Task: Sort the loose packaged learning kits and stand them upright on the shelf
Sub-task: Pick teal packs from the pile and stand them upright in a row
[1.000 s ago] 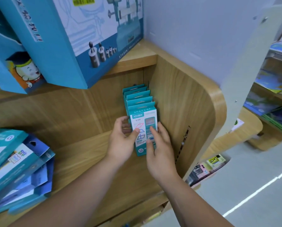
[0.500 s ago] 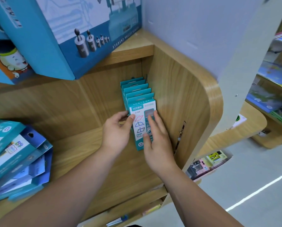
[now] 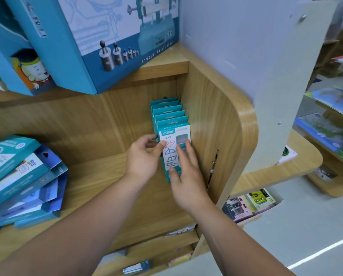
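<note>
Head view puts the step in hand at the middle of the frame: squaring up the front kit (image 3: 173, 134), the nearest pack in a row of kits (image 3: 165, 108) that stands on the shelf (image 3: 99, 176) tight against the wooden side panel (image 3: 212, 126). The left hand (image 3: 143, 159) pinches that pack's edge, with the thumb on the printed face and the other fingers curled behind it. The right hand (image 3: 188, 176) lies flat on the face, its fingers (image 3: 183, 154) straight and close together and its thumb low on the pack. It presses rather than grips.

As I judge it, the flat hand should push the pack back until it closes on the one behind, while the pinch steers the edge into line with the rest. Seating the foot first should stop the top tipping forward, and the pack is best released only once it stands by itself.

The front kit stands on end, its long axis running up and down. Its hang-tab end is uppermost and its printed face is turned out towards the camera. The row runs from the shelf's front back into the corner, each tab showing above the next.

At the lower left of the frame, well apart from the row, the loose kits (image 3: 21, 176) lie flat in a skewed heap, their tabbed ends pointing towards the upper right. They are not yet stood up.
</note>
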Available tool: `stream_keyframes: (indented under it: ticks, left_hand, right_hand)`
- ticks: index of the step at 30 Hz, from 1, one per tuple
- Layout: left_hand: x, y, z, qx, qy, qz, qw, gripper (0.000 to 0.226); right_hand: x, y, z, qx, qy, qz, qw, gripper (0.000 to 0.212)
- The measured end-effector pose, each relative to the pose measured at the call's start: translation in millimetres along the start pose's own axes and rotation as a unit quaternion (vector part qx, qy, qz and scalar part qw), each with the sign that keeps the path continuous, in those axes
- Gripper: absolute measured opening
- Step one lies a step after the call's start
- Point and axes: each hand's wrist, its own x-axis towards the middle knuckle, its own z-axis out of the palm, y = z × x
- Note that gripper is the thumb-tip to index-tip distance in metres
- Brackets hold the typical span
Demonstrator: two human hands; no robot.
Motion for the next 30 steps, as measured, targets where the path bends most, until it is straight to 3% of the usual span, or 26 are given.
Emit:
stream_keyframes:
  ticks: [5, 9, 14, 17, 22, 26, 30]
  left_hand:
    - [-6.2, 5.4, -0.3, 0.009, 0.002, -0.009, 1.000, 0.052]
    - [-25.8, 9.3, -9.6, 0.000, 0.011, -0.008, 1.000, 0.023]
    - [-53.4, 5.4, -56.7, 0.041, 0.048, 0.031, 0.998, 0.023]
    - [-66.3, 10.3, -105.7, 0.123, 0.085, 0.064, 0.987, 0.026]
    - [-82.6, 15.2, -199.0, 0.200, 0.176, 0.087, 0.960, 0.024]
    - [-94.6, 6.1, -275.3, 0.284, 0.250, 0.104, 0.920, 0.022]
    - [-101.7, -13.9, -335.4, 0.356, 0.272, 0.090, 0.889, 0.026]
  right_hand:
    - [-4.7, -3.6, -8.4, 0.014, 0.014, -0.014, 1.000, 0.059]
    - [-13.3, -7.7, -12.8, 0.021, 0.071, -0.072, 0.995, 0.048]
    - [-8.4, -24.9, 2.7, 0.077, 0.088, -0.114, 0.987, 0.039]
    - [-3.7, -47.7, 29.5, 0.108, 0.066, -0.135, 0.983, 0.033]
    - [3.4, -92.9, 94.2, 0.116, -0.048, -0.183, 0.975, 0.035]
    - [10.4, -134.6, 137.4, 0.068, -0.096, -0.230, 0.966, 0.038]
    - [23.5, -179.8, 173.9, -0.022, -0.096, -0.302, 0.948, 0.049]
